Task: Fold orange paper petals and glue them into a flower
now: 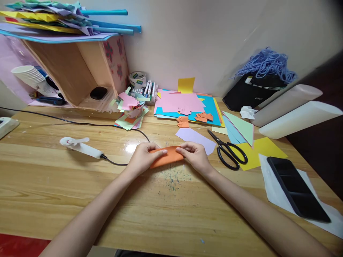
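An orange paper strip, which looks folded, is held between both hands above the wooden table. My left hand pinches its left end, thumb on top and fingers behind. At the right end, my right hand grips the upper edge between thumb and fingers. Small folded orange pieces lie beyond the hands, with more on the paper stack. A lilac paper lies just behind my right hand.
Black-handled scissors and a phone lie to the right. A white glue gun with a black cable is at the left. Behind stand a cup of paper scraps, stacked coloured sheets and a box shelf.
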The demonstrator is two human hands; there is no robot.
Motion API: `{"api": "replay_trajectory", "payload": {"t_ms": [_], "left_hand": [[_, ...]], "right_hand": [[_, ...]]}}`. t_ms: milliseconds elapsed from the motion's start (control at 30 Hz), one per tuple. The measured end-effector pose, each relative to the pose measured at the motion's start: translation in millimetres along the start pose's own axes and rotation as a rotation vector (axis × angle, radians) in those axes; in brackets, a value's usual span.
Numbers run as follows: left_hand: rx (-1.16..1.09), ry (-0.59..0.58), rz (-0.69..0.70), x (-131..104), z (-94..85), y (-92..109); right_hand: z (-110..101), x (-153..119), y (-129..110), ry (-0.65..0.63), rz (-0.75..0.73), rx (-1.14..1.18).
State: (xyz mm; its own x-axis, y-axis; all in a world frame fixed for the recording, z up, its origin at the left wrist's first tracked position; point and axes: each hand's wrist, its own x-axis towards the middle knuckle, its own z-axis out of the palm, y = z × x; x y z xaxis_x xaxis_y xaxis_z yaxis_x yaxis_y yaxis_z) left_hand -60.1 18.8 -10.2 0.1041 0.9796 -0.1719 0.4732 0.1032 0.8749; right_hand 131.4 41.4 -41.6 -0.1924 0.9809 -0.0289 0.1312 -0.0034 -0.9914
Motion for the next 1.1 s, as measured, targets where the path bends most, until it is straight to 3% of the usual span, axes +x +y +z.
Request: {"api": "replay_trajectory", "payload": {"t_ms": [267, 533, 900, 1100], "left_hand": [[0.284, 0.033, 0.193, -2, 3.2, -2], [0.119, 0.247, 0.186, -14, 25.1, 1], [0.161, 0.243, 0.179, -14, 31.9, 1], [0.133, 0.227, 0.155, -15, 38.0, -3]], "right_hand": [[2, -1, 0, -0.049, 0.005, -0.028], [5, -5, -10, -0.237, 0.056, 0.004], [12, -8, -7, -0.068, 0.072, 0.198], [13, -9, -9, -0.191, 0.143, 0.257]]}}
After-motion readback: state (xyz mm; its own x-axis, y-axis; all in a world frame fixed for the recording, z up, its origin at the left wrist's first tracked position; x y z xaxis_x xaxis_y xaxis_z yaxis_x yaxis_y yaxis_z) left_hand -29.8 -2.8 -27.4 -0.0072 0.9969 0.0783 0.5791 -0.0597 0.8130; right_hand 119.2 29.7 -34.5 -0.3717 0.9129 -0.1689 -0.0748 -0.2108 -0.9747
